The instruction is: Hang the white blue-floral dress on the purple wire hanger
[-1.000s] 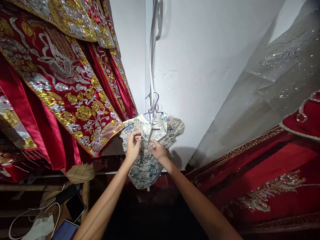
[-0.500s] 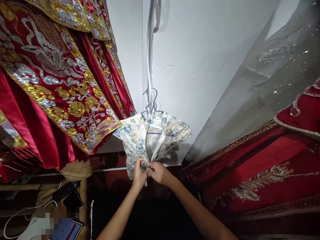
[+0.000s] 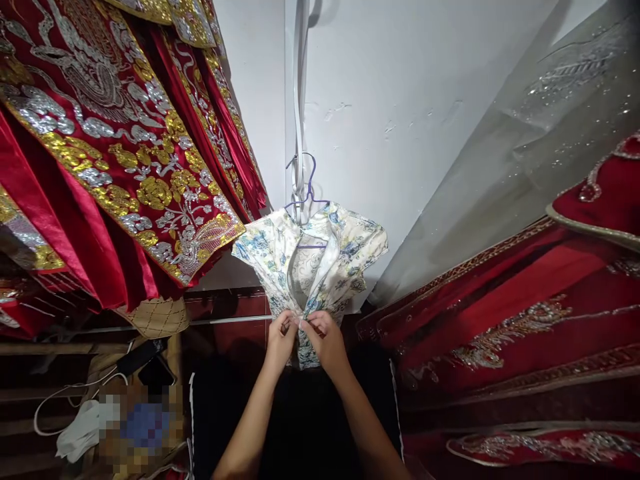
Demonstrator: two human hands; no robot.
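Observation:
A small white garment with a blue flower print [image 3: 345, 250] hangs on a purple wire hanger [image 3: 309, 195] against the white wall. Its front hangs open at the top. My left hand [image 3: 281, 337] and my right hand [image 3: 324, 339] meet low on the garment's front. Each pinches one edge of the opening between thumb and fingers, and the fingertips almost touch. The lower part of the garment is hidden behind my hands.
Red robes with gold and silver embroidery [image 3: 115, 153] hang close on the left. More red embroidered cloth [image 3: 510, 320] and a sheer sequined veil [image 3: 550, 133] crowd the right. A white strap [image 3: 299, 100] runs down the wall. Cables and a phone [image 3: 135, 357] lie on a shelf at lower left.
My hands have slid down the garment's front from the collar to its lower part. The garment has spread wider on the hanger, and the view has tilted slightly.

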